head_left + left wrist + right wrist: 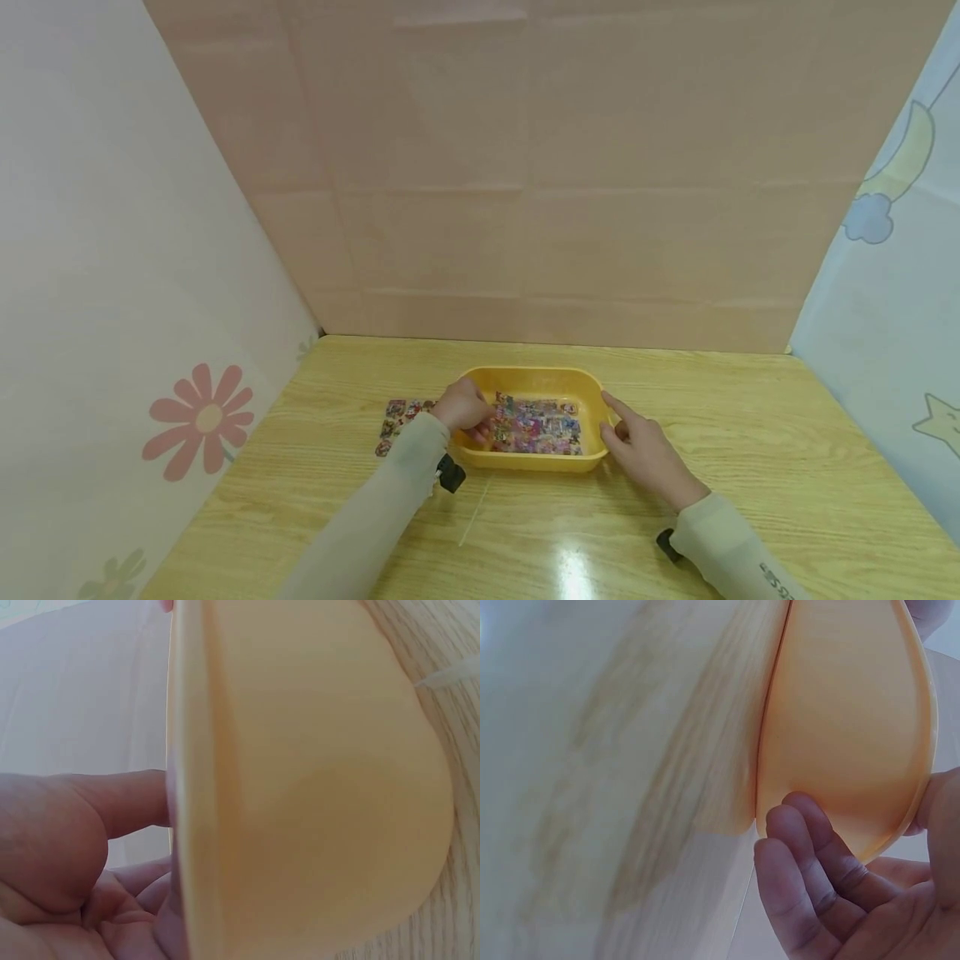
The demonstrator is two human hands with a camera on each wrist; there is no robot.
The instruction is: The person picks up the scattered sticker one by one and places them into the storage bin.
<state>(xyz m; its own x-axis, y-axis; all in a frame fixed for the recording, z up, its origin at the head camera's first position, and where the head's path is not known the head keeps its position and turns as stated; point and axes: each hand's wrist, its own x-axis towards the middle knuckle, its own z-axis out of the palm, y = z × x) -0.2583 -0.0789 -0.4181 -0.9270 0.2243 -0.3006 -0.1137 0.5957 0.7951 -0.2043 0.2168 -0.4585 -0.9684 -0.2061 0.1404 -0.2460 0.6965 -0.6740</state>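
Observation:
A yellow plastic basin [525,462] sits on the table, with several small colourful printed pieces [536,429] spread over its floor. My left hand [465,408] reaches over the basin's left rim, fingers pointing down among the pieces. The left wrist view has the basin's side wall [322,772] in front of that hand's fingertips, so I cannot tell whether they pinch a piece. At the right end, my right hand [641,450] holds the basin's rim. In the right wrist view its thumb is at the rim and the fingers [780,870] lie along the outer wall.
More colourful printed pieces [393,425] lie on the wooden table [337,500] just left of the basin, partly behind the left forearm. A thin pale strip [476,512] rests in front of the basin. A pinkish-brown panel [525,208] stands behind the table.

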